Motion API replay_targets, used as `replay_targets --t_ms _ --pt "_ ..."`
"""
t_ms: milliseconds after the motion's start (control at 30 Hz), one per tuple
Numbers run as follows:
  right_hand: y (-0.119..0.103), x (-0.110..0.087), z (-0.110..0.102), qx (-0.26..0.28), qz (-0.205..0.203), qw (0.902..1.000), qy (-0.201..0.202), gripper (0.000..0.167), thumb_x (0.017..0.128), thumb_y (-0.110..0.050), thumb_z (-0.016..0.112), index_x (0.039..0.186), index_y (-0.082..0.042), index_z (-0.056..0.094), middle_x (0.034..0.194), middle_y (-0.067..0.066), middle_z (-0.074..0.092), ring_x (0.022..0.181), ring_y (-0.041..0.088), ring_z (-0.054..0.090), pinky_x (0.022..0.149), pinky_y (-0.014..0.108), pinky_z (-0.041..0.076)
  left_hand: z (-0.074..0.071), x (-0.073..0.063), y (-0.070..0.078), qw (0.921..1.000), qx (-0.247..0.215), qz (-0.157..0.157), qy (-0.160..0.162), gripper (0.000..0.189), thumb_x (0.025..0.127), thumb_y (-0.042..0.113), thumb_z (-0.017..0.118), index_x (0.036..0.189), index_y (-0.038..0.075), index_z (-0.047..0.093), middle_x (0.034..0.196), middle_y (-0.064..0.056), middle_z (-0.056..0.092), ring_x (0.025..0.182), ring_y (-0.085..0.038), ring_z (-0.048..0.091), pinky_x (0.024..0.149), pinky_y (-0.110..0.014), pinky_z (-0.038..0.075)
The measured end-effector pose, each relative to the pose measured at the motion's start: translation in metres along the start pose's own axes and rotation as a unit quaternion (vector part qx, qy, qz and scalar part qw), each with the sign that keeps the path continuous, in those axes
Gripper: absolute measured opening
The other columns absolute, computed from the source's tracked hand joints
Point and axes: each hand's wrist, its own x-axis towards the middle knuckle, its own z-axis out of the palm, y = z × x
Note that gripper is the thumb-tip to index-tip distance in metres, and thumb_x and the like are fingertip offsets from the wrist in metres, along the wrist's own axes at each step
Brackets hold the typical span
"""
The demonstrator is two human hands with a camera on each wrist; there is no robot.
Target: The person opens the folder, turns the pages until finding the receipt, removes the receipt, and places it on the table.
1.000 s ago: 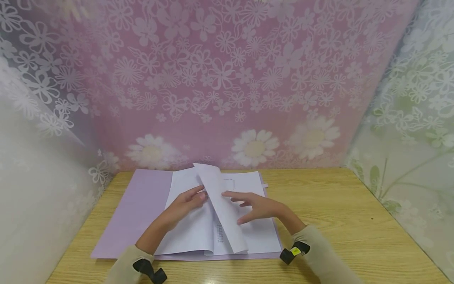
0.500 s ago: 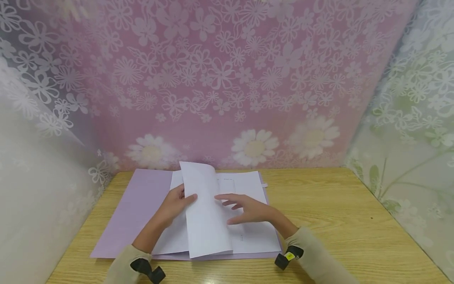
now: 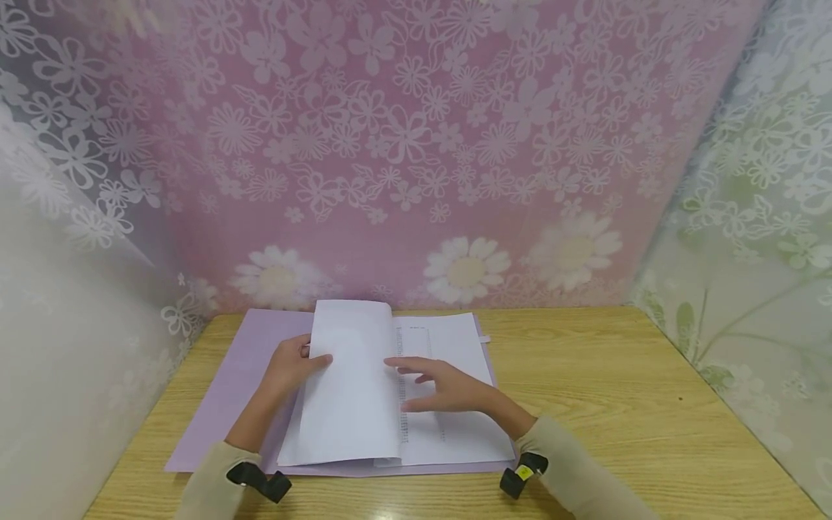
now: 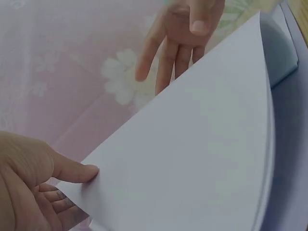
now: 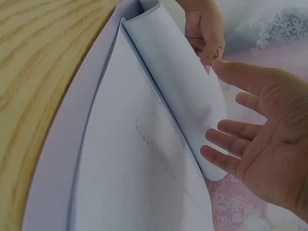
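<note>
White page [image 3: 354, 390] lies between left hand [image 3: 287, 366], pinching its left edge, and loosely spread right hand [image 3: 451, 386]

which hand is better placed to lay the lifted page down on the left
Likely the left. The left hand pinches the page by its left edge, thumb on top, and is nearer the purple cover. The right hand holds nothing, fingers extended near the fold.
</note>
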Motion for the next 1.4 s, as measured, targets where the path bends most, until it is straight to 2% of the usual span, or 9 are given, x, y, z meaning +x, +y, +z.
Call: replay_targets --t_ms 333,533,700,900,1000,1100,1233,1333,1400 --pt "0.002 0.002 -0.017 -0.017 0.016 0.9996 0.016 0.074 0.094 -0.031 0.076 0.158 -0.022 0.04 0.162 -0.002 0.042 0.144 0.026 0.05 0.11 0.048 0.049 -0.008 0.005 -0.02 0.9981 0.023 -0.056 -0.002 0.067 0.089 0.016 0.076 0.139 -0.019 0.049 0.138 -0.037 0.055 0.129 -0.051 0.056 0.105 -0.058 0.05" --pt "0.007 0.001 -0.028 -0.032 0.02 0.9984 0.041 0.071 0.094 -0.03 0.075 0.157 -0.021 0.042 0.161 0.004 0.044 0.141 0.029 0.052 0.108 0.05 0.051 -0.01 0.007 -0.028 0.9964 0.05 -0.068 -0.009 0.063 0.087 0.017 0.078 0.134 -0.017 0.055 0.13 -0.033 0.064 0.12 -0.047 0.062 0.097 -0.055 0.054" --pt "0.012 0.0 -0.037 -0.039 0.029 0.9973 0.055 0.07 0.094 -0.029 0.075 0.156 -0.018 0.043 0.161 0.006 0.044 0.141 0.031 0.052 0.109 0.05 0.05 -0.009 0.009 -0.034 0.995 0.082 -0.057 -0.009 0.063 0.082 0.017 0.082 0.132 -0.014 0.058 0.112 -0.027 0.07 0.104 -0.04 0.068 0.087 -0.051 0.057" --pt "0.019 -0.001 -0.048 -0.054 0.032 0.9952 0.075 0.066 0.095 -0.024 0.074 0.155 -0.015 0.045 0.158 0.009 0.048 0.141 0.032 0.051 0.108 0.051 0.05 -0.005 0.011 -0.039 0.9918 0.122 -0.039 0.0 0.066 0.079 0.016 0.085 0.131 -0.013 0.057 0.107 -0.024 0.071 0.095 -0.035 0.068 0.081 -0.047 0.058" --pt "0.023 -0.002 -0.053 -0.064 0.036 0.9938 0.084 0.064 0.096 -0.023 0.073 0.154 -0.014 0.046 0.157 0.01 0.049 0.141 0.034 0.052 0.108 0.052 0.05 -0.004 0.011 -0.039 0.9891 0.147 -0.01 0.006 0.061 0.078 0.014 0.086 0.127 -0.012 0.06 0.095 -0.019 0.069 0.084 -0.029 0.064 0.071 -0.041 0.054" --pt "0.026 -0.003 -0.058 -0.071 0.042 0.9924 0.092 0.063 0.096 -0.021 0.072 0.153 -0.011 0.047 0.156 0.012 0.05 0.14 0.036 0.052 0.108 0.053 0.05 -0.002 0.011 -0.038 0.9835 0.178 0.03 0.007 0.045 0.078 0.011 0.086 0.109 -0.012 0.063 0.088 -0.017 0.061 0.08 -0.027 0.055 0.066 -0.037 0.047" --pt "0.033 -0.003 -0.065 -0.076 0.048 0.9909 0.1 0.064 0.096 -0.02 0.072 0.153 -0.007 0.046 0.156 0.013 0.05 0.14 0.036 0.052 0.108 0.052 0.05 -0.001 0.011 -0.038 0.9765 0.203 0.071 -0.005 0.045 0.08 0.007 0.084 0.116 -0.012 0.064 0.111 -0.031 0.06 0.104 -0.043 0.06 0.087 -0.05 0.054" --pt "0.039 -0.004 -0.071 -0.076 0.048 0.9901 0.108 0.065 0.096 -0.019 0.072 0.153 -0.005 0.045 0.157 0.014 0.048 0.141 0.038 0.051 0.108 0.054 0.05 0.0 0.01 -0.038 0.9775 0.192 0.08 -0.037 0.057 0.085 0.004 0.079 0.135 -0.011 0.058 0.142 -0.033 0.053 0.133 -0.052 0.05 0.109 -0.06 0.044" --pt "0.043 -0.005 -0.076 -0.079 0.05 0.9886 0.117 0.064 0.096 -0.019 0.071 0.153 -0.005 0.045 0.157 0.017 0.047 0.141 0.039 0.05 0.108 0.055 0.049 -0.001 0.01 -0.038 0.9761 0.189 0.088 -0.062 0.053 0.088 0.003 0.076 0.137 -0.008 0.059 0.149 -0.03 0.05 0.139 -0.052 0.044 0.113 -0.062 0.039"
